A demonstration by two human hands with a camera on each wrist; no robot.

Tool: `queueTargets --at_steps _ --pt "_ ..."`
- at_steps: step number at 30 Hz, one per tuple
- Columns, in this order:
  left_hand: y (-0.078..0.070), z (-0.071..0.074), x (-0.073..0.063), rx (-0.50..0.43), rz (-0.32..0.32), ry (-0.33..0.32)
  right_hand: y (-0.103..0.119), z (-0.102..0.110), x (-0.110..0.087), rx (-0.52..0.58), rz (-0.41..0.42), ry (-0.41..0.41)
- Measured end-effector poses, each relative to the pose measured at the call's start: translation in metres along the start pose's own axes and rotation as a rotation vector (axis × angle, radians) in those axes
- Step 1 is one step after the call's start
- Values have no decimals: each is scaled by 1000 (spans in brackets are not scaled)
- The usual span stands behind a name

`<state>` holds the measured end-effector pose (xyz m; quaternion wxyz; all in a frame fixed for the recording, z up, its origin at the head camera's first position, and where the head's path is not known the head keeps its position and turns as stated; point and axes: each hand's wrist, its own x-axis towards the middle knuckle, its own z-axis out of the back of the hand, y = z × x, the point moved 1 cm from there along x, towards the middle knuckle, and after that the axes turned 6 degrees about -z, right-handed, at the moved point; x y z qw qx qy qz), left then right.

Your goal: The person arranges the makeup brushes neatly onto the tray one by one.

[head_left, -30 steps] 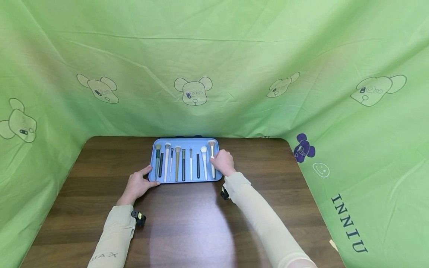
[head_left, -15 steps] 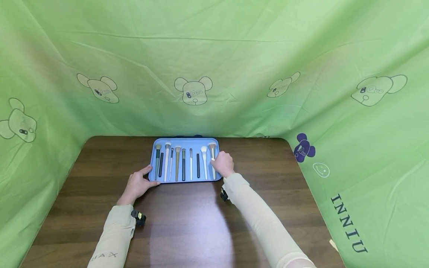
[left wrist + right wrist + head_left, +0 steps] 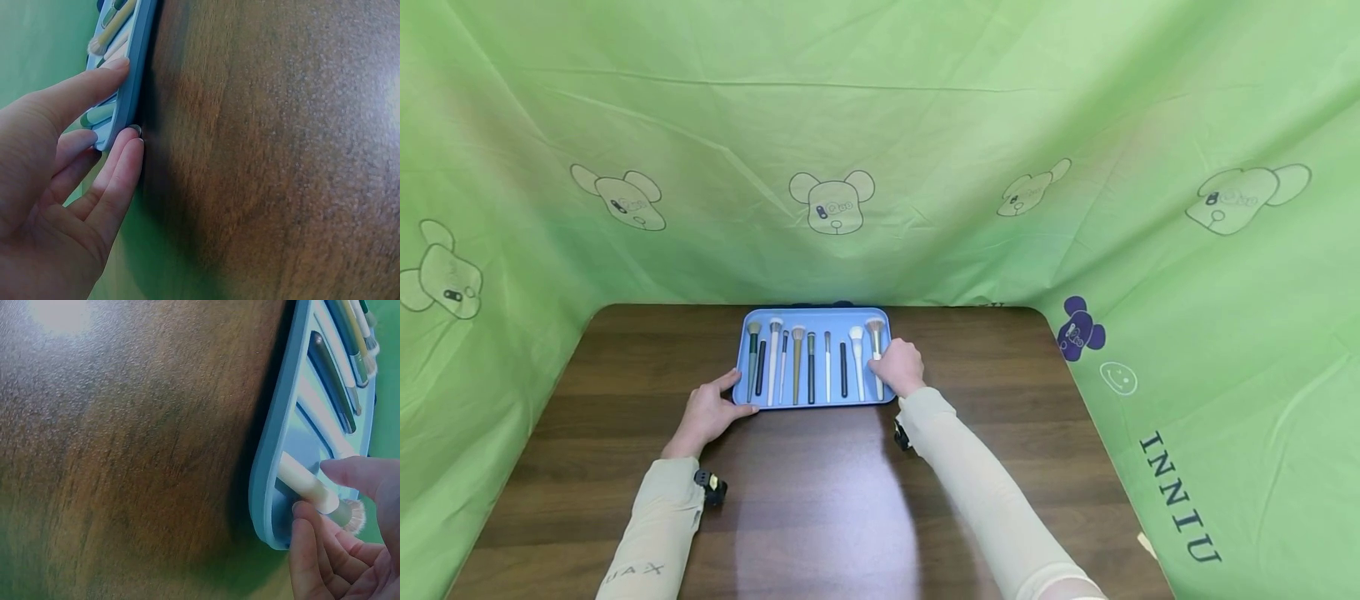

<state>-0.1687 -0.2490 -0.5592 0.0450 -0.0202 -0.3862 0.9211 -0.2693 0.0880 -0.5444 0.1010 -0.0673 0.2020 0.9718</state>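
Observation:
A blue tray [image 3: 820,317] lies at the table's far edge, holding several makeup brushes in a row, heads pointing away. My left hand [image 3: 707,412] grips its near left corner; in the left wrist view the thumb [image 3: 115,70] lies over the rim and other fingers rest against the outer side. At the right end, my right hand [image 3: 901,365] holds a white-handled makeup brush [image 3: 306,481] with a fluffy head. In the right wrist view the thumb [image 3: 344,470] is on one side of the handle and curled fingers [image 3: 304,519] on the other.
Beside the held brush lies another white makeup brush [image 3: 857,342], then a short dark one [image 3: 843,371]. The wooden table [image 3: 820,500] reaches back to a green printed curtain [image 3: 925,125], which surrounds it at the back and sides.
The white-handled brush at the right end has shifted slightly toward the near rim. My right thumb has moved a little left in the last half second. The left hand and tray have stayed put.

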Motion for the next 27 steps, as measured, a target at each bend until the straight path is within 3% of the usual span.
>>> queueTargets --at_steps 20,27 --pt "1 -4 -3 -3 7 4 -7 -4 -1 8 -3 12" --pt "-2 -1 -2 13 -13 19 -9 6 -8 103 7 -68"
